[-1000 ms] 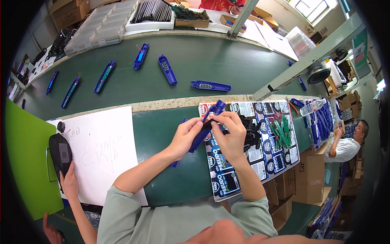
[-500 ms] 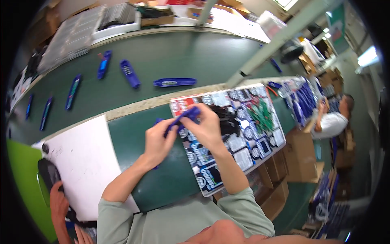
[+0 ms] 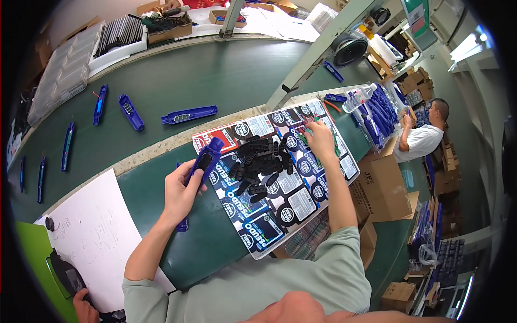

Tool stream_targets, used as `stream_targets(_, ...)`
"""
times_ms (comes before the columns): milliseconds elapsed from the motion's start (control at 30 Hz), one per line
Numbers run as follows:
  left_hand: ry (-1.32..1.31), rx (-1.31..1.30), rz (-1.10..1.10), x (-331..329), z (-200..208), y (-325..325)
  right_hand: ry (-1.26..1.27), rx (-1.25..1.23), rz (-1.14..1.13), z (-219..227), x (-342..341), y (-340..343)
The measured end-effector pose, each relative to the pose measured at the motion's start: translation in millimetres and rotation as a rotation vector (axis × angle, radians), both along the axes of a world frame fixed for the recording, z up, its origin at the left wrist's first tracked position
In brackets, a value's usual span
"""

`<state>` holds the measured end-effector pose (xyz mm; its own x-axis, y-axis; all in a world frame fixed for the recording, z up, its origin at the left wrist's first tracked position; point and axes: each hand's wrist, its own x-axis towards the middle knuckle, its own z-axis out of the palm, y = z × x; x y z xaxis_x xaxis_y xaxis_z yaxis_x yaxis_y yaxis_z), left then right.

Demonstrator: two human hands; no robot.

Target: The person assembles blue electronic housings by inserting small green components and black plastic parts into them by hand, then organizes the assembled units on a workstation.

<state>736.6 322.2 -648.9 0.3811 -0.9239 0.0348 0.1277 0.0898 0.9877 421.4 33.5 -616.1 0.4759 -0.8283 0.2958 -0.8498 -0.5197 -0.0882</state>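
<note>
My left hand (image 3: 180,194) is closed round a blue plastic housing (image 3: 212,149), held tilted, with a black piece showing in its face. Over a small pile of green and red parts (image 3: 337,146), my right hand (image 3: 320,139) reaches down with its fingertips drawn together; what they pinch is hidden. Between both hands lies a heap of small black plastic pieces (image 3: 261,159) on a printed board (image 3: 297,191). Another blue housing (image 3: 183,224) is partly hidden below my left forearm.
On the green surface beyond the ledge lie several blue housings (image 3: 189,114). A metal post (image 3: 307,72) rises ahead. To the right are a clear bottle (image 3: 360,98), bagged blue housings (image 3: 381,113), a cardboard box (image 3: 381,188) and a seated person (image 3: 423,134). Another person's hand (image 3: 84,307) is near a white sheet (image 3: 89,231).
My hands have parted: the left keeps the blue housing, while the right has let go of it and moved right to the green and red parts. The view has shifted.
</note>
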Motion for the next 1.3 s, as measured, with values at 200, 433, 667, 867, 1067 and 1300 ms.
stream_targets(200,-0.036,0.041,0.041,2,-2,8,0.177,-0.019,-0.021,-39,-22,-35)
stream_targets(433,-0.036,-0.036,-0.002,-10,-11,3,0.204,-0.235,0.031,3,-37,0)
stream_targets(667,0.122,-0.052,-0.053,0,-14,3,-0.821,0.161,0.268,57,30,93)
stream_targets(867,0.352,-0.067,-0.06,15,-1,6,-1.114,0.696,0.543,69,146,193)
stream_targets(1067,0.48,-0.087,0.02,9,7,2,-1.104,0.551,0.607,36,192,208)
stream_targets(1300,0.426,-0.152,0.002,9,4,6,-1.119,0.575,0.592,24,197,210)
